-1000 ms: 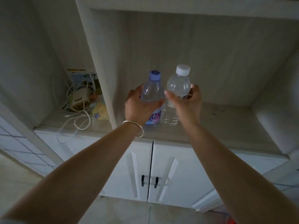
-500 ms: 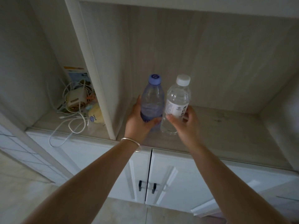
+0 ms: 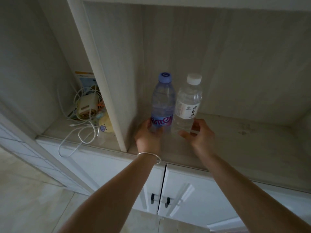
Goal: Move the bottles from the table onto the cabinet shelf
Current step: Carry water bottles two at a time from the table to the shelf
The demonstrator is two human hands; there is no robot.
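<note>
**Two bottles set on the shelf, hands at their bases**

The purple-capped bottle (image 3: pixel 162 105) and the white-capped bottle (image 3: pixel 188 103) stand upright, touching each other, on the cabinet shelf (image 3: pixel 235 142). The left hand (image 3: pixel 149 137) grasps the base of the purple one. The right hand (image 3: pixel 200 133) is released, its fingers spread just beside the clear one.

To finish well, I think both hands should let go slowly and draw straight back, so neither bottle tips.

The shelf is pale wood grain with some stains. White cables (image 3: pixel 80 132) lie in the next compartment, and white doors (image 3: pixel 185 190) are below.

Purple-capped bottle (image 3: pixel 162 105); white-capped, seemingly clear bottle (image 3: pixel 188 105).
</note>
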